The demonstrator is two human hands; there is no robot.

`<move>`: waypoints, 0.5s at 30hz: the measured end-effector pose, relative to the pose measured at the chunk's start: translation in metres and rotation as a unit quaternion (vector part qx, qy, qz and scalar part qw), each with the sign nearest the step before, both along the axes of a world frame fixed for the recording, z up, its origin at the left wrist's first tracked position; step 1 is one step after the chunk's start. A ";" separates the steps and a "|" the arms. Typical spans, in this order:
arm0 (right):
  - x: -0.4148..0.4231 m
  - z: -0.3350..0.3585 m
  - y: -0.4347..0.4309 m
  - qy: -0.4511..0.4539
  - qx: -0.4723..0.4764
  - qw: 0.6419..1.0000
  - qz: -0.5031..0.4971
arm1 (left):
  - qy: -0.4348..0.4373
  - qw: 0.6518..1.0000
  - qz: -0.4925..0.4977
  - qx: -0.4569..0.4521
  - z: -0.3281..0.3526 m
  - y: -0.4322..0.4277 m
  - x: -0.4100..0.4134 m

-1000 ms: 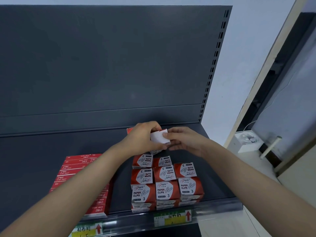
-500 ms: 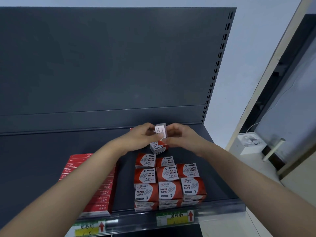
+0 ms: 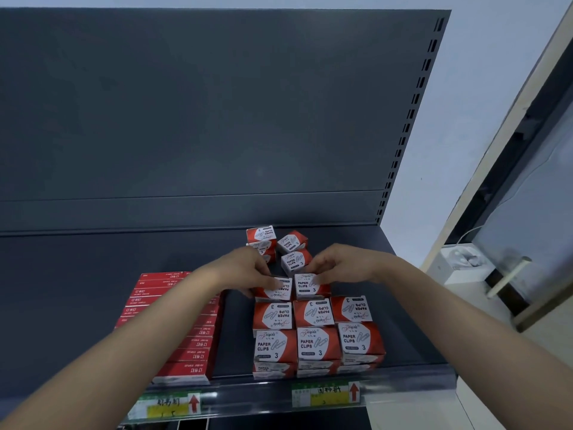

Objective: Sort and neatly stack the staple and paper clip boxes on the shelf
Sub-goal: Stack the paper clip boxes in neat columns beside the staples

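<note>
We are on the paper-clip half of the sorting. The staple boxes (image 3: 173, 324) lie in a red stack on the left of the shelf (image 3: 93, 274). Well apart to their right, the paper clip block (image 3: 314, 342) stands at the front lip, three boxes wide and two rows deep.

Just behind that block we are seating a third row. Our left hand (image 3: 248, 271) holds the left-hand box (image 3: 279, 291), with its fingers (image 3: 266, 274) curled over the top and far side. Our right hand (image 3: 341, 265) pinches the right-hand box (image 3: 307, 287) in bent fingertips. The two boxes sit side by side, almost touching. Both rest on or against the row in front, though we cannot tell whether they are fully down. The right-hand box looks slightly turned against its neighbour.

As we judge it, the step in hand is squaring this pair. That means pushing them together and flush against the second row, so that the columns run straight.

Three loose boxes (image 3: 296, 260) lie further back near the rear panel, turned at odd angles. One seems to sit on top of another.

The slot behind the right-hand column looks unfilled. So the next move likely calls for letting go of the pair without nudging it. We would then reach past for the nearest loose box, turn it to match the others and set it in that slot. The block is tightly packed, so a careless wrist could knock the rows askew.
</note>
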State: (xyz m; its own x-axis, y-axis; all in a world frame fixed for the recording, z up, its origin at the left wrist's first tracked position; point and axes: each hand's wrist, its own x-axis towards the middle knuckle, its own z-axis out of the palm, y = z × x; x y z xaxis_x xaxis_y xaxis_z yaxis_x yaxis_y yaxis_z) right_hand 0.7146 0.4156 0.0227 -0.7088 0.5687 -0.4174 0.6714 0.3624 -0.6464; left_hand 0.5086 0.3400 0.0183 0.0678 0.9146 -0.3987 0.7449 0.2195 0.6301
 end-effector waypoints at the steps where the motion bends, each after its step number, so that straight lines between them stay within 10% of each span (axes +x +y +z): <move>1: 0.000 0.000 0.000 -0.005 0.006 1.000 0.007 | 0.001 1.000 -0.003 0.001 0.000 0.000 0.000; 15: -0.009 0.003 0.017 -0.018 0.048 0.998 0.038 | 0.112 0.992 -0.065 0.006 0.013 0.012 -0.002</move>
State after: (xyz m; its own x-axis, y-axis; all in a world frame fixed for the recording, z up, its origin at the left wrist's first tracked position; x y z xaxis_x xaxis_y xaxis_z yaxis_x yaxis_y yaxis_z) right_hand 0.7059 0.4323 0.0254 -0.7372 0.5523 -0.3893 0.6615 0.4723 -0.5826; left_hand 0.5066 0.3520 0.0310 0.0974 0.9085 -0.4064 0.8877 0.1054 0.4483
